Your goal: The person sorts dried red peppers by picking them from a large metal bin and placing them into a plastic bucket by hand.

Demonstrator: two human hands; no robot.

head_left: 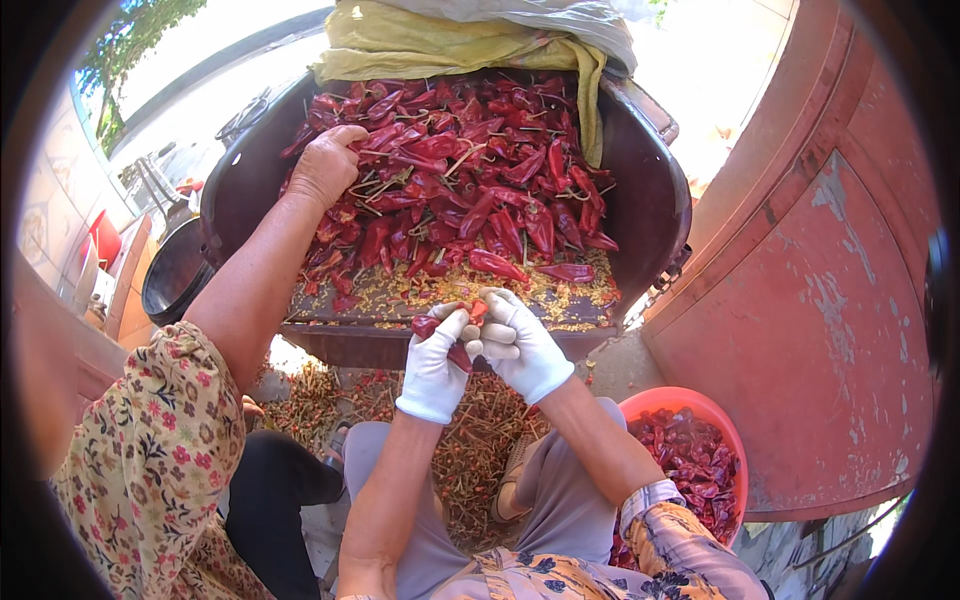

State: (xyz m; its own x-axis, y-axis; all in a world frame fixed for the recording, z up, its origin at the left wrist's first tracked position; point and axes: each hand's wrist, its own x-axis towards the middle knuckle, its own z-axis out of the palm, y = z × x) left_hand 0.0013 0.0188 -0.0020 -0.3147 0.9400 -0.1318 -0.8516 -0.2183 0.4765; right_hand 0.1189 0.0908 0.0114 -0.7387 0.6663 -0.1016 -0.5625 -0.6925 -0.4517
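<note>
Both my hands wear white gloves and meet in front of the cart's near edge. My left hand (434,370) is closed round dried red chili peppers (424,326), whose dark red bodies stick out on either side of the fingers. The fingertips of my right hand (522,350) pinch at an orange-red chili piece (478,313) held between the two hands. Just beyond lies a big heap of dried red chili peppers (470,170) with pale stems, in a dark metal cart (640,190). Yellow seeds (560,305) are scattered along its near lip.
At my left, another person's bare hand (326,165) reaches onto the heap. Discarded stems (480,440) cover the ground between my feet. A pink basin (735,450) of red peppers stands by my right leg. A rusty red metal panel (800,350) rises at right; a black bucket (172,275) stands left.
</note>
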